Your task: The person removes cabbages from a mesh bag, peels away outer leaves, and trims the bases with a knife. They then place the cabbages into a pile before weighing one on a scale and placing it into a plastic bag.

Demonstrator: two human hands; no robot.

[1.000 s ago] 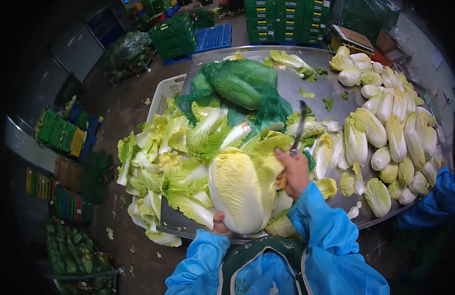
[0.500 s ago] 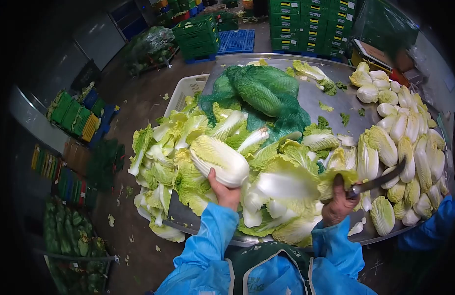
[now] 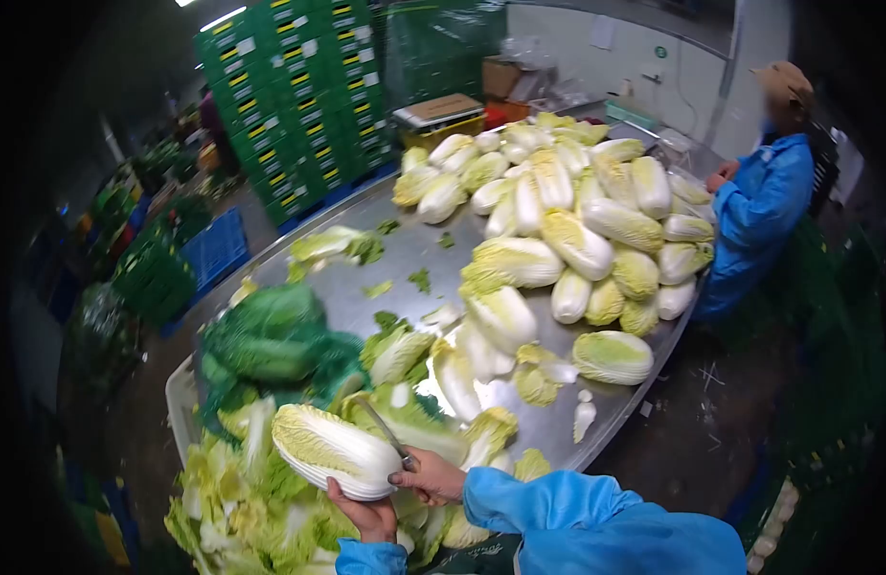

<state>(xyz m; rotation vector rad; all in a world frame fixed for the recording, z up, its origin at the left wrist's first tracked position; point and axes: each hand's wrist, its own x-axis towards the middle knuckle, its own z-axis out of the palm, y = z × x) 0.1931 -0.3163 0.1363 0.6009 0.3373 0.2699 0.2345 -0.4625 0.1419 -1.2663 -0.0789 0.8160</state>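
1. Lower centre: our left hand (image 3: 366,517) cups one napa cabbage (image 3: 336,450) from beneath, fingers curled round it, seemingly steadying it for the blade.
2. Our right hand (image 3: 429,476) is clenched on one knife (image 3: 381,429), its blade resting against that head.
3. Mid-frame, one green net sack (image 3: 271,335) lies on the steel counter (image 3: 395,254).
4. Upper right, over twenty trimmed heads (image 3: 577,240) sit heaped beside one blue-coated co-worker (image 3: 759,211).

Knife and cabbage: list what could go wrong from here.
1. The knife in the right hand is close beside the cabbage, near the left hand cupping it; a slip might cut fingers.
2. The cabbage rests on one hand only, so it may roll off.
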